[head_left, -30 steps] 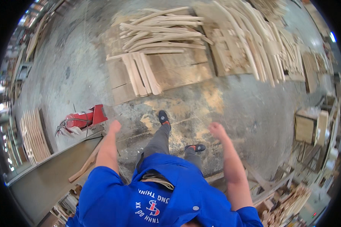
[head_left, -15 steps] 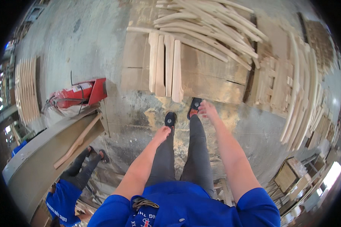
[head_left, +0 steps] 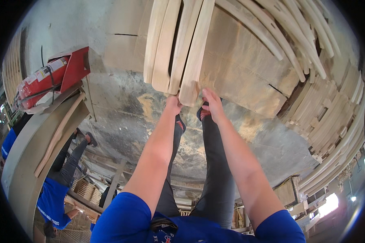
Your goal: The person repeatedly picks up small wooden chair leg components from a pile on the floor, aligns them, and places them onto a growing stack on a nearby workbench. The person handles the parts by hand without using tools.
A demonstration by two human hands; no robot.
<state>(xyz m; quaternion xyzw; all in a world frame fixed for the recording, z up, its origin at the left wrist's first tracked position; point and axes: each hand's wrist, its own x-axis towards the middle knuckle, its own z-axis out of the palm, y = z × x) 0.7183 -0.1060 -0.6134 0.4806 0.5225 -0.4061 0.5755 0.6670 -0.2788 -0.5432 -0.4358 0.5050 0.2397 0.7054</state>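
Observation:
Several long pale wooden pieces (head_left: 162,52) lie side by side on a flat brown sheet on the floor, their rounded ends toward me. My left hand (head_left: 173,104) is at the near ends of the middle pieces, close to the rightmost wooden piece (head_left: 195,60). Its fingertips are hidden against the wood, so its grip does not show. Just right of that piece's end, my right hand (head_left: 212,106) has its fingers apart and nothing in them.
Curved wooden pieces (head_left: 267,32) are heaped at the far right, with more stacked wood (head_left: 316,113) beside them. On the left, a red fire extinguisher (head_left: 44,81) in a red holder stands by a grey ledge (head_left: 24,182) bearing a wooden stick (head_left: 59,133). A person in blue (head_left: 52,202) works beyond it.
The wooden pieces now appear nearer and larger. Both my hands have reached forward to their near ends, the left touching or almost touching them.

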